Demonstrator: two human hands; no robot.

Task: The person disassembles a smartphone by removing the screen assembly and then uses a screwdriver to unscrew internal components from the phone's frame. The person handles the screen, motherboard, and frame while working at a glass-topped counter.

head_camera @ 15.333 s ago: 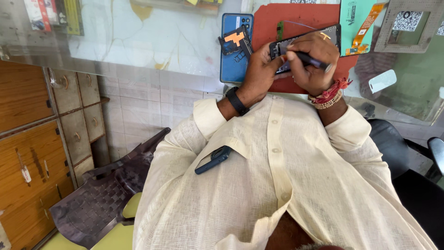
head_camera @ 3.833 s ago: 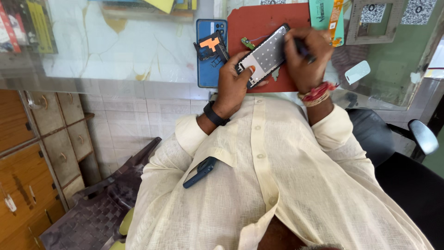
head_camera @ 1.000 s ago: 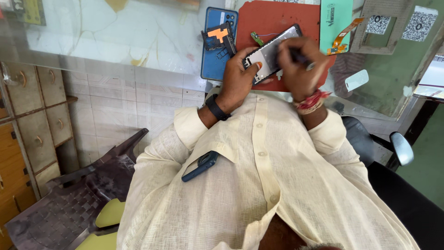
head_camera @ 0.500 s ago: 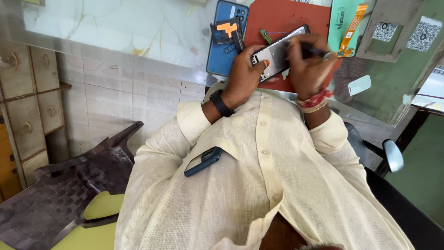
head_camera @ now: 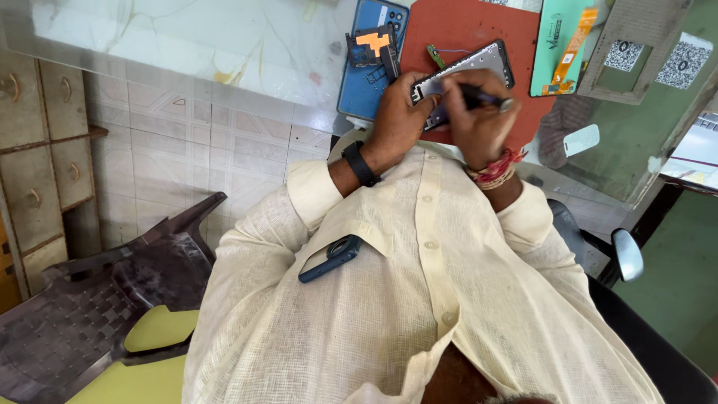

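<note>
- The left hand [head_camera: 396,116] clamps around the near end of an opened phone [head_camera: 467,75], which lies tilted on a red mat [head_camera: 467,22] at twelve o'clock from the chest.
- The right hand [head_camera: 475,123] pinches a thin dark tool [head_camera: 486,97], its tip pointing to three o'clock over the phone.
- Judged from this, steady pressure from the left and small, light tool strokes suit the work.
- A blue phone back [head_camera: 366,82] at ten o'clock of the phone carries a dark part with an orange patch [head_camera: 374,43].
- The shirt pocket holds a dark case [head_camera: 330,258].
- No tray or box shows.
</note>
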